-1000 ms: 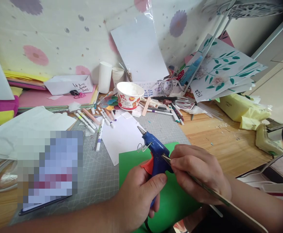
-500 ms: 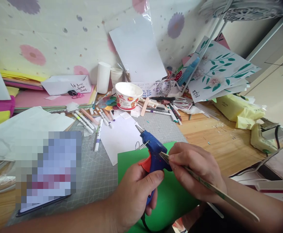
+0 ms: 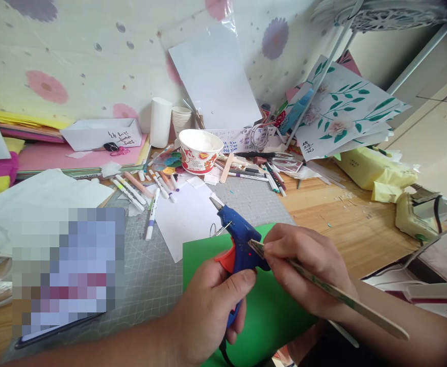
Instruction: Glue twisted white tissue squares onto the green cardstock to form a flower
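Note:
My left hand (image 3: 212, 306) is wrapped round the grip of a blue hot glue gun (image 3: 239, 242) with an orange trigger, its metal nozzle pointing up and left. My right hand (image 3: 307, 265) pinches a long flat wooden stick (image 3: 334, 295) with green marks. The stick's tip rests against the back of the gun's body. Both hands hover over a green sheet of paper (image 3: 273, 311) that lies on a grey cutting mat (image 3: 147, 275).
A white sheet (image 3: 187, 214) lies just beyond the gun. Several markers (image 3: 147, 186), a red patterned paper bowl (image 3: 199, 150), paper cups (image 3: 179, 120) and leaf-painted sheets (image 3: 346, 109) crowd the back. A yellow pack (image 3: 376, 173) sits at the right, a blurred rectangle (image 3: 70, 270) at the left.
The glue gun and both hands have shifted slightly left in the picture. The stick's tip stays against the back of the gun.

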